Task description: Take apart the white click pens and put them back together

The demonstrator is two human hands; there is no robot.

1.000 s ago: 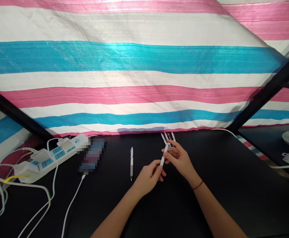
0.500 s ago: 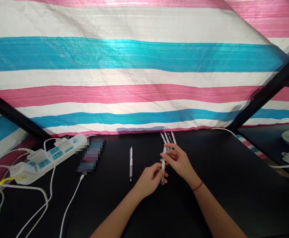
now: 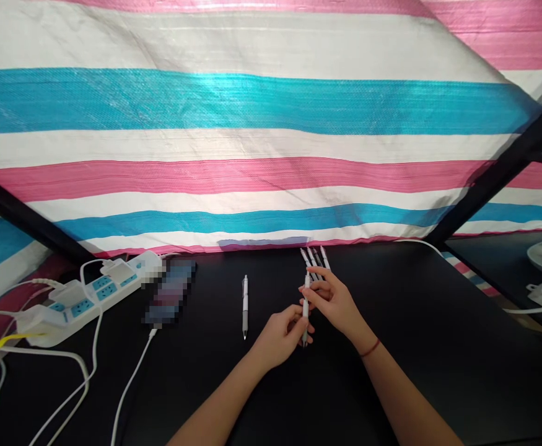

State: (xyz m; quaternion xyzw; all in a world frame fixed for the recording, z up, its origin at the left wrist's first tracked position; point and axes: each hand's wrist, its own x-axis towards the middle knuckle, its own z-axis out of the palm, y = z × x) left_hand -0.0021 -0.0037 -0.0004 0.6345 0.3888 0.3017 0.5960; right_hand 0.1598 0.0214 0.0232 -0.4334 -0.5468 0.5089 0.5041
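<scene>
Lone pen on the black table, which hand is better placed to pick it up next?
Left, probably. The left hand is nearer the lone pen, with nothing between them, while the right hand is farther off, beyond the white pen that the left hand grips.

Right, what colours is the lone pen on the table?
The slim plastic pen is white with a grey grip, clearest in the head view.

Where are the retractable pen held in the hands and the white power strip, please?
retractable pen [image 3: 305, 306]: head view, on its white barrel.
white power strip [image 3: 96, 296]: head view, on its top face.
</scene>
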